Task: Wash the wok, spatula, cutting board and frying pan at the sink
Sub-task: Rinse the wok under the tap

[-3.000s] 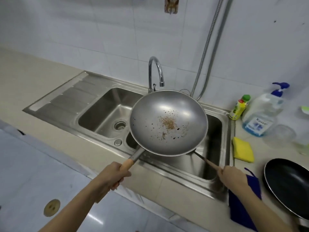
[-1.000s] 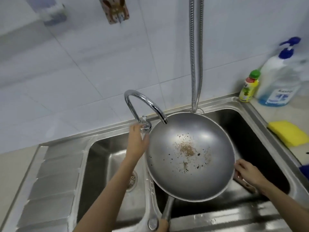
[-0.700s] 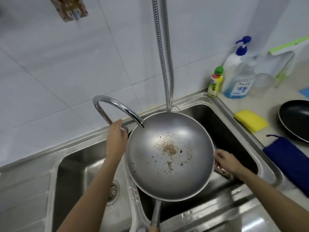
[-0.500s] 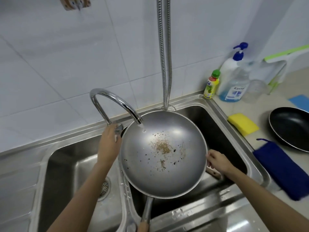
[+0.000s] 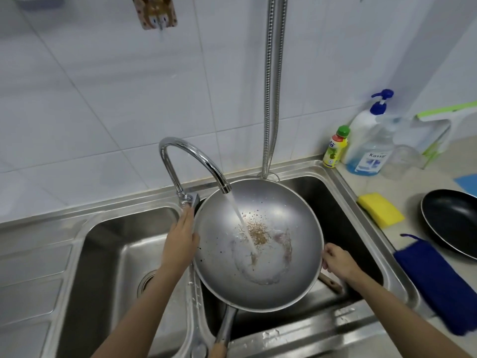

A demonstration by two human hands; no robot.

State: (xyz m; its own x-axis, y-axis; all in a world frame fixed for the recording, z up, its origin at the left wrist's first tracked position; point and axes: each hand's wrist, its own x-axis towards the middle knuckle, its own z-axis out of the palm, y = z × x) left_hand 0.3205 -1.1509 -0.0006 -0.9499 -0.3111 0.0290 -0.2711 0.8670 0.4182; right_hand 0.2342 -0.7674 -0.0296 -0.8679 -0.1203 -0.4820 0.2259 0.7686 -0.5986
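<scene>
Behind the wok (image 5: 258,244), right hand (image 5: 338,263) grips its rim; left hand (image 5: 180,241) fingers hidden, grip unclear.

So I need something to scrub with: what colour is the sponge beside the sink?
Yellow. The sponge shows plainly in the head view.

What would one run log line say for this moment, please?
step: rinse wok | tap: running onto crumbs | left hand: at tap handle | right hand: holds wok rim | frying pan: on counter, untouched
</scene>
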